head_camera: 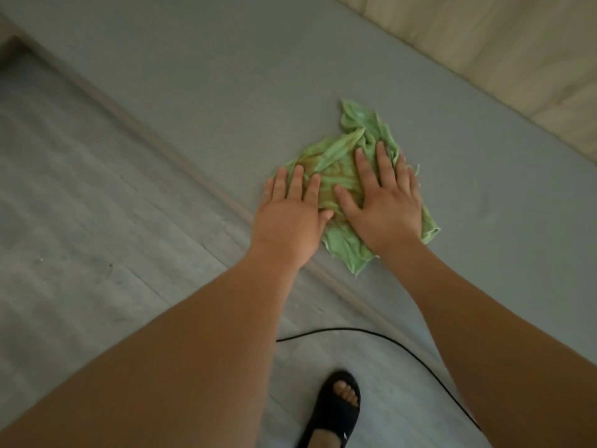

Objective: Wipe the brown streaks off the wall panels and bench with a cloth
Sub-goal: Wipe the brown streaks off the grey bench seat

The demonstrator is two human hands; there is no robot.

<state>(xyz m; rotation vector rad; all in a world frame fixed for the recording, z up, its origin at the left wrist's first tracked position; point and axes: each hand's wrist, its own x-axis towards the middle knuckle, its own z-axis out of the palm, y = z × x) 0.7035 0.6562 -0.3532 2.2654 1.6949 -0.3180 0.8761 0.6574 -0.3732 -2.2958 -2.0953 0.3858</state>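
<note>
Pressing crumpled green cloth [336,166] onto grey bench [226,92], near front edge; brown-stained at centre; left hand [290,211] flat at cloth's 8 o'clock, fingers straight, slightly spread, tips on fabric; right hand [384,202] flat at 3 o'clock, fingers spread across cloth; loose tail out at 12 beyond right fingertips; wall panels [484,43] at 1; black cable [339,329], sandal [339,412] at 6.
</note>
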